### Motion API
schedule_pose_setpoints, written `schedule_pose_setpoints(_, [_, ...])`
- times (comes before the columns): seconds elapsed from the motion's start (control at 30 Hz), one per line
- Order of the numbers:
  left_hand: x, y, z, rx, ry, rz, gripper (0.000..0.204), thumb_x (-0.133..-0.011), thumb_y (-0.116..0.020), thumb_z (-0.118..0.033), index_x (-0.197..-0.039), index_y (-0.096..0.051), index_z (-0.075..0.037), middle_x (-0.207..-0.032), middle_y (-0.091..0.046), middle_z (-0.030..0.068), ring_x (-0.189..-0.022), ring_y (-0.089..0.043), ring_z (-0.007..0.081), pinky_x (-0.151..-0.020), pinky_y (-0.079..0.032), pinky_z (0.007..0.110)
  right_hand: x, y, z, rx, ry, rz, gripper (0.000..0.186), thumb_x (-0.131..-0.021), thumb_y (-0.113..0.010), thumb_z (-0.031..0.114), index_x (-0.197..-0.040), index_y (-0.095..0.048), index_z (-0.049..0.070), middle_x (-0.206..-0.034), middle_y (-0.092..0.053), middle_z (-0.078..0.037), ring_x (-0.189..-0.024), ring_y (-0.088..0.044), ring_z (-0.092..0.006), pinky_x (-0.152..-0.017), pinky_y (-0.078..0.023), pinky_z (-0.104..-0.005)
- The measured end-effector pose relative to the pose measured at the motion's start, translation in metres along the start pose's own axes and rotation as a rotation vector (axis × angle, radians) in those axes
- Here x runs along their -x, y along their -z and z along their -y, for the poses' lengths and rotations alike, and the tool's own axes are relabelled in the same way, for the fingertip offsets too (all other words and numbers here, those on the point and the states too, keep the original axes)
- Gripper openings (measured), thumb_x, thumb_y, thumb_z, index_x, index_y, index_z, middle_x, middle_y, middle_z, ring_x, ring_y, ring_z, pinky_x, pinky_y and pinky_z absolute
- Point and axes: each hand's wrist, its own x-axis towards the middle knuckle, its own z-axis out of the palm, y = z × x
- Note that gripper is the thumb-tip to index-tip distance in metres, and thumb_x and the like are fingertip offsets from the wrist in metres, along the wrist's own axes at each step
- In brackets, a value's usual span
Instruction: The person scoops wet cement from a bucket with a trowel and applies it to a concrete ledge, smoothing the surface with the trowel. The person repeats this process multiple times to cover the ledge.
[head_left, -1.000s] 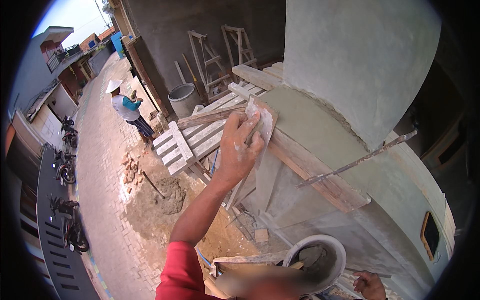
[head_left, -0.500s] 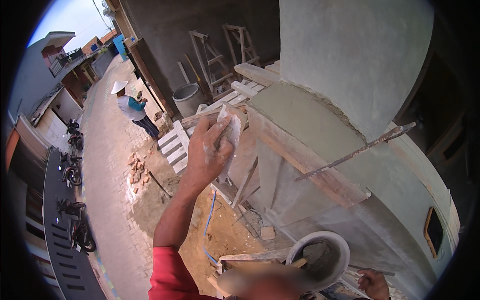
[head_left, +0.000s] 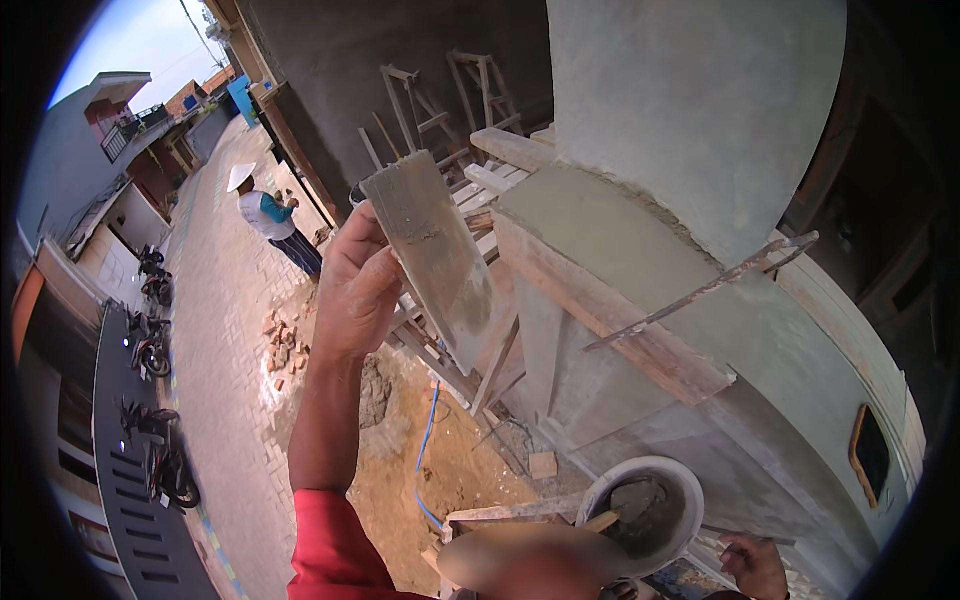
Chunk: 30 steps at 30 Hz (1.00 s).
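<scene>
My left hand [head_left: 355,280], at the end of a red sleeve, grips a flat rectangular float [head_left: 432,255] by its left side, holding it up and tilted with its cement-smeared face showing. To the float's right is a strip of smooth grey cement [head_left: 615,240], edged by a wooden board [head_left: 610,320]. A rough rod [head_left: 690,298] crosses the board. My right hand [head_left: 750,565] is low at the right, fingers loosely bent, with nothing visible in it, beside a white bucket [head_left: 687,515] with wet grey mortar [head_left: 643,505] inside.
A pale curved wall [head_left: 680,100] rises above the ledge. Wooden trestles [head_left: 430,110] lean behind. A person in a conical hat [head_left: 270,215] stands on the paved lane [head_left: 210,330], near parked motorbikes [head_left: 170,460]. Broken bricks [head_left: 285,350] and a blue hose [head_left: 430,420] lie below.
My left hand has drawn the float leftward off the board edge and up, turning it so its broad cement-smeared face shows. My right hand has barely moved.
</scene>
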Motion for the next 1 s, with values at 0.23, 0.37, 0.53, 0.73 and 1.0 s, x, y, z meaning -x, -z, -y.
schedule_pose_setpoints(0.23, [0.058,-0.023,0.037,0.653,-0.127,-0.049,0.063,-0.092,-0.063,-0.032,-0.143,-0.041,-0.003,-0.131,-0.056,0.0175,-0.120,-0.058,0.0302,-0.101,-0.050,0.045,0.073,0.045,0.100,-0.368,0.279,-0.189,0.041,-0.102,-0.051,0.030,-0.140,-0.051,0.015,-0.147,-0.045,-0.018,-0.140,-0.037,-0.0211,-0.119,-0.021,-0.0383])
schedule_pose_setpoints(0.37, [0.072,-0.064,0.036,0.596,-0.031,-0.004,0.070,-0.093,-0.058,-0.044,-0.147,-0.036,-0.005,-0.137,-0.051,0.0224,-0.128,-0.051,0.0337,-0.107,-0.046,0.047,0.045,0.045,0.187,-0.642,1.077,-0.630,0.035,-0.093,-0.065,0.029,-0.112,-0.062,-0.001,-0.093,-0.059,-0.017,-0.072,-0.065,-0.0235,-0.058,-0.054,-0.0261])
schedule_pose_setpoints(0.53, [0.078,-0.116,0.054,0.538,0.056,0.129,0.063,-0.094,-0.058,-0.035,-0.144,-0.038,-0.003,-0.131,-0.053,0.0201,-0.127,-0.050,0.0319,-0.106,-0.043,0.045,0.015,0.061,0.247,-0.642,1.103,-0.267,0.036,-0.100,-0.055,0.023,-0.125,-0.059,-0.003,-0.111,-0.065,-0.009,-0.098,-0.063,-0.0145,-0.083,-0.051,-0.0288])
schedule_pose_setpoints(0.73, [0.096,-0.138,0.069,0.460,0.001,0.391,0.054,-0.096,-0.058,-0.024,-0.141,-0.041,-0.002,-0.124,-0.056,0.0173,-0.126,-0.049,0.0299,-0.105,-0.040,0.044,-0.021,0.032,0.202,-0.970,0.978,0.364,0.042,-0.100,-0.056,0.021,-0.134,-0.052,-0.002,-0.126,-0.061,-0.008,-0.112,-0.058,-0.0142,-0.097,-0.045,-0.0302])
schedule_pose_setpoints(1.0, [0.111,-0.144,0.073,0.447,-0.234,0.098,0.037,-0.098,-0.055,-0.009,-0.132,-0.045,0.000,-0.115,-0.058,0.0141,-0.118,-0.052,0.0248,-0.102,-0.040,0.038,0.014,0.046,0.187,-1.004,0.951,0.074,0.059,-0.089,-0.068,0.021,-0.139,-0.047,-0.002,-0.132,-0.057,-0.010,-0.118,-0.056,-0.0188,-0.099,-0.045,-0.0336])
